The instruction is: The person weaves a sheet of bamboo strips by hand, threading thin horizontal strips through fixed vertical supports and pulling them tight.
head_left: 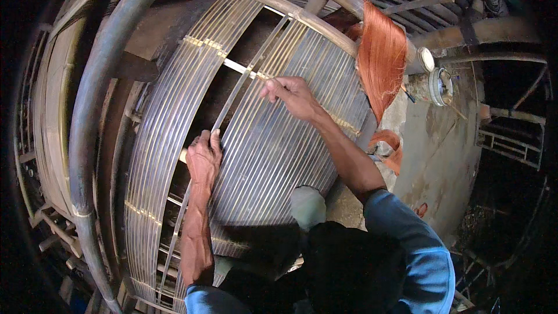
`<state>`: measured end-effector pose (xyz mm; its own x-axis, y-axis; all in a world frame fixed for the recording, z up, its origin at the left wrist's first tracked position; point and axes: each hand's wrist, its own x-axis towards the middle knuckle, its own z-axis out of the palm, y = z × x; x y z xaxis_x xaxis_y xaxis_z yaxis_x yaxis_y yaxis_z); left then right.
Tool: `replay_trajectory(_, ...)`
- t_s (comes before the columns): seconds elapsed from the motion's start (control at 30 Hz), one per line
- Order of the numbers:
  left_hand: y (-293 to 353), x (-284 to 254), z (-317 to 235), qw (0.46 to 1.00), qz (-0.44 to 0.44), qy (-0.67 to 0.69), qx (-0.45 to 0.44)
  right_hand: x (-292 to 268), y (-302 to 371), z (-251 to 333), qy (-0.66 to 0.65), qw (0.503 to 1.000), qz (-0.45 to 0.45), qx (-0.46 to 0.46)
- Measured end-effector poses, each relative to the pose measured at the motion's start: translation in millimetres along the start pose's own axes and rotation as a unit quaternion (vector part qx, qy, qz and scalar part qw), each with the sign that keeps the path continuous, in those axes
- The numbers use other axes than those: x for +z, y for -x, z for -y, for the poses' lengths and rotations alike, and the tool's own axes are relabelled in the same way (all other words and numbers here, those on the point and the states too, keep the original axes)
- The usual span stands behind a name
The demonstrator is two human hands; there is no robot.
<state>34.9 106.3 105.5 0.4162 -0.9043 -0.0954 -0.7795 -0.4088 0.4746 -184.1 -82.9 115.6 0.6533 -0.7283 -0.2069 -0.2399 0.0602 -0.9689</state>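
A wide panel of thin, pale, shiny strands [273, 157] is stretched on a bamboo frame in front of me, with a dark gap along its left part. One flat strip [238, 90] runs lengthwise through that gap. My left hand [202, 157] is closed around this strip, thumb pressed on it; a short pale stick end [183, 156] shows beside the knuckles. Farther up, my right hand [289, 96] has its fingers pinched at the strands on the gap's right edge, close to a pale crosspiece [235, 66]. What exactly lies between those fingertips is too small to tell.
Over the frame's far right corner hangs a bundle of orange-brown fibres [381, 61], with more below it [390, 150]. A thick bamboo pole [93, 104] curves along the left. A bucket [440, 87] stands on the concrete floor [433, 157] at right. My knee [308, 208] is against the near side.
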Motion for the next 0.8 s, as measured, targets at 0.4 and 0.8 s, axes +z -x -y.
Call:
replay_trajectory(0.4,8,0,-27,0.996,0.029,0.063,-0.061,7,-11,13,0.232,0.969,0.000,-0.084)
replay_trajectory(0.8,140,-38,91,0.990,-0.112,-0.083,-0.009,59,-2,48,0.358,0.892,-0.043,-0.273)
